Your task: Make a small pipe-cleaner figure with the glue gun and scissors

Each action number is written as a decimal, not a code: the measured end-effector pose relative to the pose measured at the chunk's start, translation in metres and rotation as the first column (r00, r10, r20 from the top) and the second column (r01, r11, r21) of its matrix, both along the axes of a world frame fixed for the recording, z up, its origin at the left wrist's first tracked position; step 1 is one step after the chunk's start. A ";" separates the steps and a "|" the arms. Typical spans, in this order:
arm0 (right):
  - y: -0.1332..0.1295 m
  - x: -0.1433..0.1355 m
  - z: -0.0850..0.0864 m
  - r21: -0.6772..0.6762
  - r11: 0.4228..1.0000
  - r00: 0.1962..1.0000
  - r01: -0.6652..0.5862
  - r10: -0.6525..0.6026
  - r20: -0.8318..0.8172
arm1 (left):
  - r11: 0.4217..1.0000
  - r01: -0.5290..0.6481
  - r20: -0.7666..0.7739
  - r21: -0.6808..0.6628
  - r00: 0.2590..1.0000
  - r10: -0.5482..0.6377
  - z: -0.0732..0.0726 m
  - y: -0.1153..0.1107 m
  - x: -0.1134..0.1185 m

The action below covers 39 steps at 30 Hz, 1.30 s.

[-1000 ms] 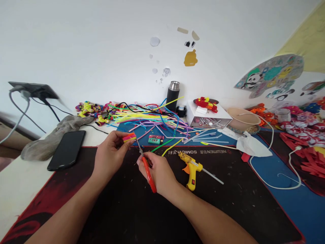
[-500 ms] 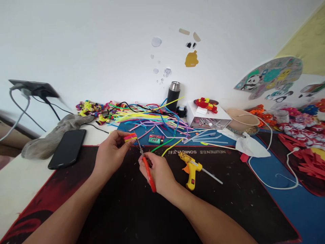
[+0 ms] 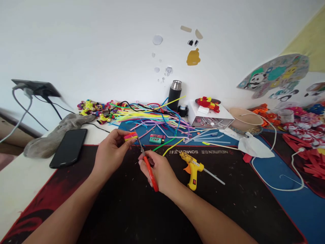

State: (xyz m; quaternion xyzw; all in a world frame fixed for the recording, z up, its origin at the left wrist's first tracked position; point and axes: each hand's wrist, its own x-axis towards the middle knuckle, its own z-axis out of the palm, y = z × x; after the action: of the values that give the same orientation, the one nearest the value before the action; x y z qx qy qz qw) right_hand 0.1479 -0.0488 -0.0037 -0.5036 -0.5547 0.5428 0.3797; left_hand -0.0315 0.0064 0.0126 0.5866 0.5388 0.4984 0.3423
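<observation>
Between the thumb and fingers of my left hand [image 3: 109,152] is a small bundle of pink, orange and yellow pipe cleaner pieces [image 3: 130,136]. My right hand [image 3: 162,173] is wrapped around a pair of scissors [image 3: 150,173] with red handles. The blade tips reach the right end of the bundle; whether they touch it I cannot tell. Both hands are above a black desk mat [image 3: 122,210]. To the right of my right hand a yellow glue gun [image 3: 193,171] lies on the mat, a clear glue stick [image 3: 214,176] jutting from its back.
Behind my hands lies a heap of colourful pipe cleaners [image 3: 147,115], with a black thermos [image 3: 174,95] near the wall. A phone [image 3: 68,148] rests at left. A white box [image 3: 210,117], a beige bowl [image 3: 245,120] and a white cable [image 3: 279,188] are at right.
The whole view has shifted slightly, so things appear a little further right. Both hands keep nearly the same pose, with the scissors still at the bundle's right end.
</observation>
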 end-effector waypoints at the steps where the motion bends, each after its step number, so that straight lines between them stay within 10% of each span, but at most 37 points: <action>1: 0.000 0.002 0.002 0.001 1.000 1.000 -0.012 0.012 -0.003 | 1.000 -0.004 -0.007 0.005 1.000 0.004 0.000 0.000 0.000; 28: -0.001 0.012 0.013 -0.100 0.971 0.953 -0.216 0.188 -0.238 | 0.999 -0.025 0.117 0.043 0.993 0.020 0.019 -0.006 0.003; 39: -0.003 0.012 0.016 -0.063 0.986 0.985 -0.157 0.151 -0.084 | 0.999 -0.019 0.088 0.046 0.996 0.014 0.019 -0.010 0.006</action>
State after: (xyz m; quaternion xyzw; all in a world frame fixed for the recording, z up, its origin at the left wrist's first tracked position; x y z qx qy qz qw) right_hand 0.1600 -0.0516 0.0122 -0.4502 -0.5572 0.6089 0.3406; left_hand -0.0254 -0.0034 0.0312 0.5675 0.5163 0.5390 0.3477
